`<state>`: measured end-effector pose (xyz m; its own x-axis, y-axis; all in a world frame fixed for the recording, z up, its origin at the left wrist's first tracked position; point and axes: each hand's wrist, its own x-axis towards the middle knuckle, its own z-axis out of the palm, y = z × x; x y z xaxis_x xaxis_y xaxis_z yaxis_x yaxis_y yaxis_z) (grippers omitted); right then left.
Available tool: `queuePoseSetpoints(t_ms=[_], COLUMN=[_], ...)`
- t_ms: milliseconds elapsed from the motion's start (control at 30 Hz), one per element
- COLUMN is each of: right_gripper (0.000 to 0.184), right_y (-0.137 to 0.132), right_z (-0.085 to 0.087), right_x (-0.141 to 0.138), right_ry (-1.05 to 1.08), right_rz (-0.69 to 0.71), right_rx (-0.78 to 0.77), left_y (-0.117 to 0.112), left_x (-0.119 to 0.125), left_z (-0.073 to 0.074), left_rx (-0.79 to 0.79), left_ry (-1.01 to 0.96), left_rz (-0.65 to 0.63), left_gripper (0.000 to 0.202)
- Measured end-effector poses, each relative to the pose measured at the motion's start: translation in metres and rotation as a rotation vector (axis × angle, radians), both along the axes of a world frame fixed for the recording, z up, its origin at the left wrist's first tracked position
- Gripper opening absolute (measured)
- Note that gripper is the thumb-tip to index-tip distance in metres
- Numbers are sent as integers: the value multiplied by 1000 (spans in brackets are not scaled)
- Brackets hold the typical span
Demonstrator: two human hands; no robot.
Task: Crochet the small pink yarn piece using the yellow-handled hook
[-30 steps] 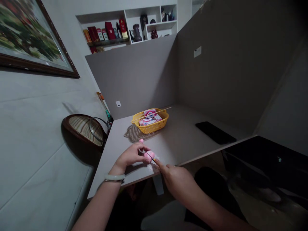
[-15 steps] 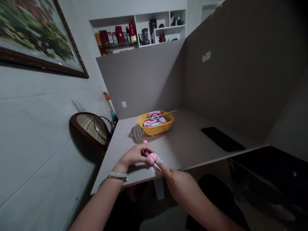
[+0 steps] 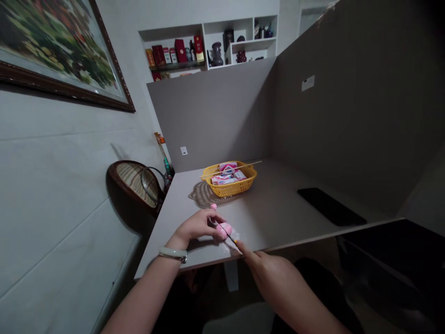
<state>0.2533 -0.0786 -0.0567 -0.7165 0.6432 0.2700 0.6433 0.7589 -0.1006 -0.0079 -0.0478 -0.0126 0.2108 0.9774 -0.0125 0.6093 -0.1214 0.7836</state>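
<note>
At the front of the grey surface (image 3: 278, 204), the left hand (image 3: 200, 225) pinches a pink lump (image 3: 224, 230); the right hand (image 3: 269, 269) grips a thin tool (image 3: 231, 239) against it. Beyond: 1 pink ball (image 3: 213, 207), a yellow basket (image 3: 233, 189) of packets (image 3: 222, 179) under 1 stick (image 3: 257, 162), print unreadable.

A pale bangle (image 3: 172, 253) (smooth, rounded) rings the left wrist (image 3: 178, 241).

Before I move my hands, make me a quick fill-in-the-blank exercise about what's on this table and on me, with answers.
1. The lump that your left hand touches is coloured ____.
2. The slim dark tool is held in the ____ hand.
3. The basket on the table is coloured ____.
4. The pale bangle is on the ____ wrist.

Missing words: pink; right; yellow; left.
</note>
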Motion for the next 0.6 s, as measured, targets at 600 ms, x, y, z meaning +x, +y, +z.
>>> queuePoseSetpoints(t_ms=[600], right_gripper=[70], right_y=[-3], right_z=[-4], right_x=[12], right_ry=[23], right_rz=[19], right_rx=[-28], left_y=[-3], left_x=[6], left_z=[4], left_rx=[13], left_ry=[23], left_rz=[2], left_gripper=[50])
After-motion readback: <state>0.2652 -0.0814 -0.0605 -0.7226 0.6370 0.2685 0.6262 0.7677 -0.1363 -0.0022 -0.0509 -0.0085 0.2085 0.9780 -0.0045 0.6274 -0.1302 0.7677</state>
